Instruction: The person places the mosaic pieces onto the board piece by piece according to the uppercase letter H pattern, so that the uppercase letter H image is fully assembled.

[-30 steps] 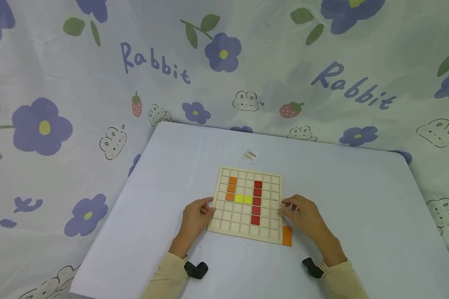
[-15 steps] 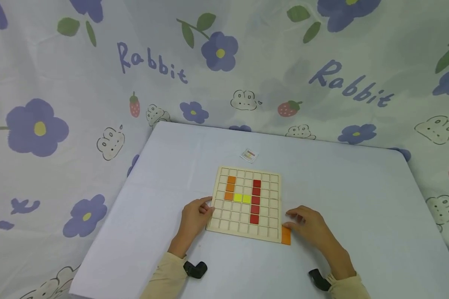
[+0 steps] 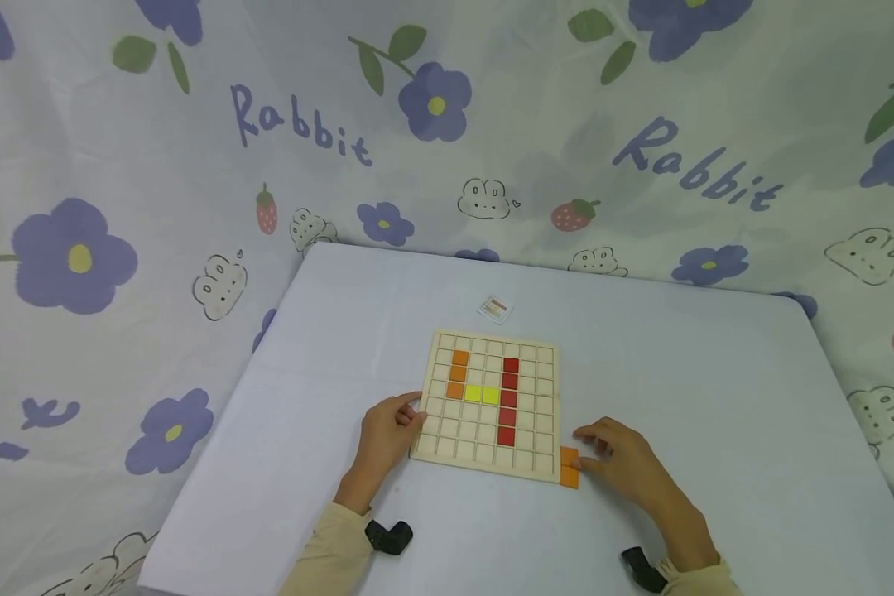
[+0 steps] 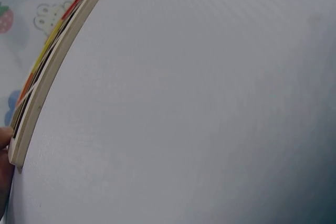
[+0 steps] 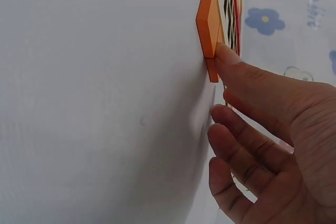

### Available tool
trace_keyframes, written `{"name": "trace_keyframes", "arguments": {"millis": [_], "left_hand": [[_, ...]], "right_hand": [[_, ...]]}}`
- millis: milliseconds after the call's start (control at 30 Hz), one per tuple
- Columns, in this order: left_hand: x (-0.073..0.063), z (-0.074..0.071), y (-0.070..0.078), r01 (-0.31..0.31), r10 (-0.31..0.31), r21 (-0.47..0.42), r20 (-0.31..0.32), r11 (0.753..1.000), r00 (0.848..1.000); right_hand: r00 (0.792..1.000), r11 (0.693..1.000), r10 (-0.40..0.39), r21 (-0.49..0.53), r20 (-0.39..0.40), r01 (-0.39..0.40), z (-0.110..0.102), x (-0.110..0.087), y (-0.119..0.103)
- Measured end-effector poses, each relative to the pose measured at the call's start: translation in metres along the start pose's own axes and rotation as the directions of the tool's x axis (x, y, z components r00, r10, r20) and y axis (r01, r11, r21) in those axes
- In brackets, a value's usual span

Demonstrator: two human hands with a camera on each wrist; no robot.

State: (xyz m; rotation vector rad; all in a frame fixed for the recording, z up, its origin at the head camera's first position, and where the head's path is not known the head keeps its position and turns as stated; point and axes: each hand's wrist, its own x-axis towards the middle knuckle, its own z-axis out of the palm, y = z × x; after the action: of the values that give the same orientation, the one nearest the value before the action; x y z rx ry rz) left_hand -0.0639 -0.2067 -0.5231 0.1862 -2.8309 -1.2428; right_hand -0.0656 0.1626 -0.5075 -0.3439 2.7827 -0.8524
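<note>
A square wooden grid board [image 3: 465,453] lies flat on the white tabletop in the head view. Set in its cells are a column of orange tiles [image 3: 458,374], two yellow tiles [image 3: 482,395] and a column of red tiles [image 3: 508,398]. My left hand [image 3: 387,434] touches the board's left edge with thumb and index finger. Beside the lower right edge sit two loose orange tiles [image 3: 569,477]. My right hand [image 3: 626,463] touches a loose orange tile [image 5: 209,24] with the thumb tip; its other fingers, loosely bent, stand apart from it in the right wrist view.
A small printed card [image 3: 495,308] with a coloured grid pattern lies behind the board. Behind the table hangs a patterned cloth [image 3: 536,108] with flowers and rabbits. Black wrist cameras [image 3: 389,537] sit at both sleeves.
My right hand has left the board's right edge and come down to the loose orange tiles, where a gap line between two tiles now shows. The left hand has stayed at its edge.
</note>
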Motion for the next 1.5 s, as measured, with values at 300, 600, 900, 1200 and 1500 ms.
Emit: {"name": "trace_keyframes", "arguments": {"millis": [300, 600, 900, 1200, 1500], "left_hand": [[-0.0007, 0.0009, -0.0006, -0.011, 0.011, 0.003, -0.006, 1.000, 1.000], [-0.0011, 0.0007, -0.0012, -0.033, 0.033, -0.006, -0.011, 0.999, 0.999], [-0.0005, 0.0014, -0.0028, -0.028, 0.028, -0.010, -0.013, 1.000, 1.000], [0.0002, 0.0009, -0.0020, -0.025, 0.025, -0.014, -0.011, 1.000, 1.000], [-0.0001, 0.0009, -0.0024, -0.021, 0.021, -0.018, -0.007, 1.000, 1.000]], "right_hand": [[0.997, 0.999, -0.017, -0.035, -0.070, 0.014, 0.0025, -0.0032, 0.0002], [0.989, 0.999, -0.028, -0.048, -0.144, 0.021, 0.0019, -0.0039, 0.0004], [0.989, 1.000, -0.009, -0.028, -0.146, 0.005, 0.0027, -0.0034, -0.0005], [0.991, 0.998, 0.059, -0.019, -0.122, -0.061, 0.0035, -0.0007, -0.0010], [0.991, 0.997, 0.067, -0.029, -0.117, -0.071, 0.0045, -0.0002, -0.0002]]}}
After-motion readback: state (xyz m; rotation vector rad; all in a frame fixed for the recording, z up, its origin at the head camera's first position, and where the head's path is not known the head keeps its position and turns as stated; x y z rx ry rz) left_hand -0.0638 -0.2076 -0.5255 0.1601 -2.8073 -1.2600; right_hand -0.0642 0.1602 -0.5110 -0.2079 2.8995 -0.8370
